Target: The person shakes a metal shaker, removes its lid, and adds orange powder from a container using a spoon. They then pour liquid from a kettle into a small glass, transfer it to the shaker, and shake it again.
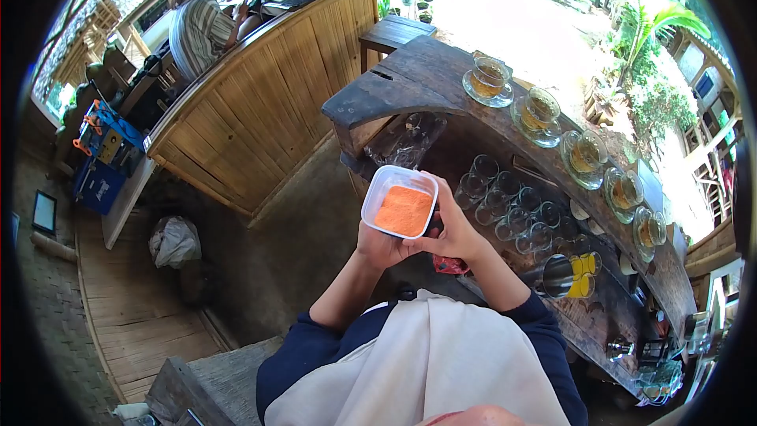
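A small clear plastic tub of orange powder is held up in front of my chest, its top uncovered. My left hand supports it from below on the near left side. Fingers of my right hand curl around its right side, with the thumb near the lower corner. Some of both hands' fingers are hidden beneath the tub. Just below my right wrist, a red packet is partly visible.
Along the dark wooden counter stand several glass cups of amber drink on saucers. On the shelf below are several upturned-looking glasses and yellow-topped glasses. A person sits behind a wooden partition; a white bag lies left.
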`<state>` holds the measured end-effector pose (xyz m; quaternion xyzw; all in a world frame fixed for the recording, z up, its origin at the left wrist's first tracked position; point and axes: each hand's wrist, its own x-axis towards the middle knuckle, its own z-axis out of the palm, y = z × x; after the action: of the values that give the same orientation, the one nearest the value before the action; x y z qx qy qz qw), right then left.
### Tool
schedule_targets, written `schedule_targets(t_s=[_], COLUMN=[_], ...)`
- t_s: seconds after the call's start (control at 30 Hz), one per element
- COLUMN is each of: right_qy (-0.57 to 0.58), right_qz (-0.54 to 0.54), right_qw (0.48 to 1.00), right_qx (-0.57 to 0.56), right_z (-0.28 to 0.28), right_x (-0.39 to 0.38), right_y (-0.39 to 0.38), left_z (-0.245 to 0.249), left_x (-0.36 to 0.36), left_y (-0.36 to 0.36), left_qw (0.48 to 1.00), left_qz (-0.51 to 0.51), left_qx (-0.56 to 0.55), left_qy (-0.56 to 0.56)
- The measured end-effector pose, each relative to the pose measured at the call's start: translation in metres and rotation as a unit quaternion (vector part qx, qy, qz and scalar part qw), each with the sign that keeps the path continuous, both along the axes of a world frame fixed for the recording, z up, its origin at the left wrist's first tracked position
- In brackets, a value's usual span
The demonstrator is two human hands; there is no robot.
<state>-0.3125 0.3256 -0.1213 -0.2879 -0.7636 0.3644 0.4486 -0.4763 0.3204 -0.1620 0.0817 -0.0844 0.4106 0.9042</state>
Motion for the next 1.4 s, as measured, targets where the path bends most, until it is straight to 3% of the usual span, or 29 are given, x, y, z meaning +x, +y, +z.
schedule_targets(t_s=[0.03, 0.1, 0.2, 0.3, 0.37, 0.47, 0.53, 0.57, 0.63, 0.8, 0.97, 1.1, 1.23, 1.3, 1.33, 1.37, 1.4], right_qy=[0.029, -0.026, -0.019, 0.021, 0.092, -0.145, -0.225, -0.223, -0.378, -0.420, -0.276, -0.222, -0.061, -0.013, 0.081, 0.175, 0.173], right_qz=[0.025, 0.028, 0.068, 0.185, 0.200, 0.015, -0.045, -0.042, -0.125, -0.148, -0.148, -0.154, -0.160, -0.184, -0.177, -0.169, -0.175], right_qw=[0.998, 0.999, 0.995, 0.981, 0.950, 0.986, 0.972, 0.973, 0.916, 0.892, 0.937, 0.953, 0.974, 0.970, 0.971, 0.962, 0.962], right_qx=[-0.046, 0.001, -0.065, -0.060, -0.222, -0.077, 0.043, 0.043, 0.055, 0.079, 0.157, 0.134, 0.151, 0.160, 0.141, 0.122, 0.119], right_z=[-0.002, -0.012, -0.014, -0.010, -0.013, -0.008, -0.039, -0.051, -0.072, -0.083, -0.085, -0.058, -0.029, -0.005, 0.008, 0.022, 0.037], right_x=[-0.003, -0.006, -0.015, -0.018, -0.022, -0.036, -0.041, -0.044, -0.049, -0.049, -0.040, -0.031, -0.022, -0.021, -0.023, -0.022, -0.020], right_y=[0.002, 0.010, 0.018, 0.044, 0.064, 0.105, 0.137, 0.149, 0.167, 0.171, 0.172, 0.154, 0.125, 0.099, 0.082, 0.065, 0.046], left_z=[-0.005, -0.014, -0.021, -0.019, -0.024, -0.043, -0.046, -0.048, -0.049, -0.052, -0.051, -0.049, -0.043, -0.035, -0.035, -0.035, -0.035], left_x=[-0.004, -0.011, -0.019, -0.030, -0.039, -0.055, -0.062, -0.065, -0.069, -0.073, -0.072, -0.068, -0.056, -0.046, -0.043, -0.040, -0.037], left_y=[0.000, 0.000, -0.002, -0.006, -0.012, -0.019, -0.024, -0.027, -0.032, -0.044, -0.047, -0.042, -0.036, -0.037, -0.035, -0.033, -0.032], left_qw=[1.000, 1.000, 0.997, 0.997, 0.994, 0.994, 0.993, 0.993, 0.992, 0.984, 0.984, 0.988, 0.991, 0.979, 0.979, 0.987, 0.992], left_qz=[0.004, -0.005, 0.066, 0.073, 0.059, 0.066, 0.076, 0.084, 0.094, 0.109, 0.105, 0.082, 0.061, 0.121, 0.116, 0.100, 0.084], left_qx=[0.012, -0.024, -0.048, -0.002, -0.089, -0.080, -0.088, -0.087, -0.087, -0.133, -0.142, -0.126, -0.114, -0.112, -0.115, -0.060, -0.006], left_qy=[0.018, -0.003, -0.001, 0.004, -0.029, -0.022, -0.021, -0.008, 0.006, 0.038, 0.037, 0.039, 0.042, 0.124, 0.124, 0.107, 0.090])
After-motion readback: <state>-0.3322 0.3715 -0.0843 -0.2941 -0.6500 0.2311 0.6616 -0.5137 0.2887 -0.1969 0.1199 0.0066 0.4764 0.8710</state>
